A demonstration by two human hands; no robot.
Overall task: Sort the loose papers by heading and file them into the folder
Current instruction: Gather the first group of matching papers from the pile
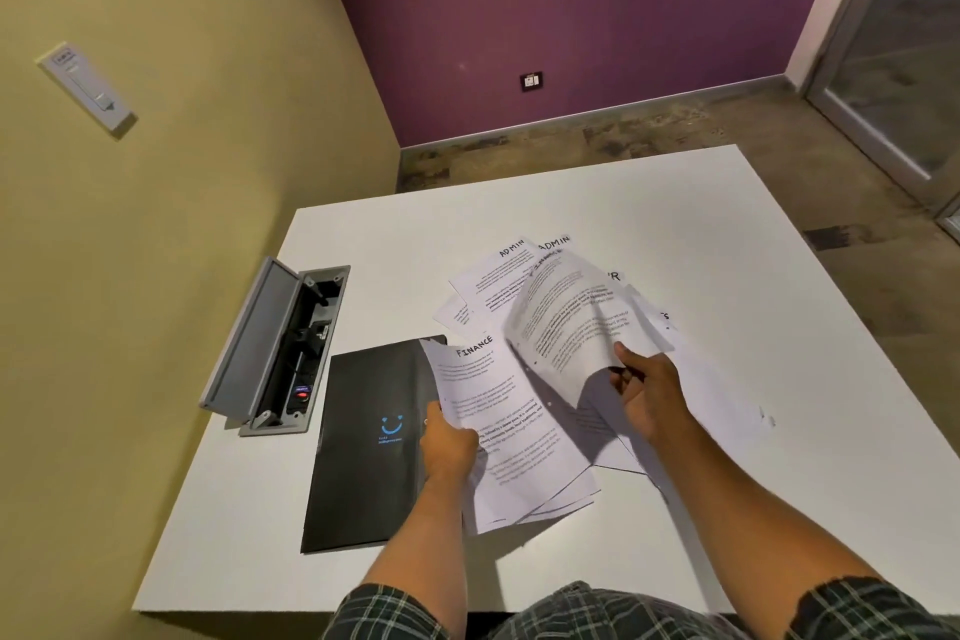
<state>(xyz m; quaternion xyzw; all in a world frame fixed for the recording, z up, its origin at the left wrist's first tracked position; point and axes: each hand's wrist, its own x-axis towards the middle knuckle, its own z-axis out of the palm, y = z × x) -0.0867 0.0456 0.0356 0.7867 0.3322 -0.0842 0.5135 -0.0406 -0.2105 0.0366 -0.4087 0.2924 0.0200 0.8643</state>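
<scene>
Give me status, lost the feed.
Left hand grips FINANCE sheets; right hand lifts one sheet. Folder closed, nothing filed. ADMIN papers loose behind.

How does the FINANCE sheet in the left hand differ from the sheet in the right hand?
The FINANCE sheet lies fairly flat with its heading readable; the right-hand sheet is lifted and curled, its heading hidden. The FINANCE sheet overlaps the black folder; the right-hand sheet hangs over the loose pile. Both are white printed pages.

Person, seen from above: two bare forearms, left hand (448,442) and right hand (647,392) uncovered. Short sleeves (382,611) are worn, dark green plaid crossed with pale lines. Garment at the lap is of the same checked cloth.
</scene>
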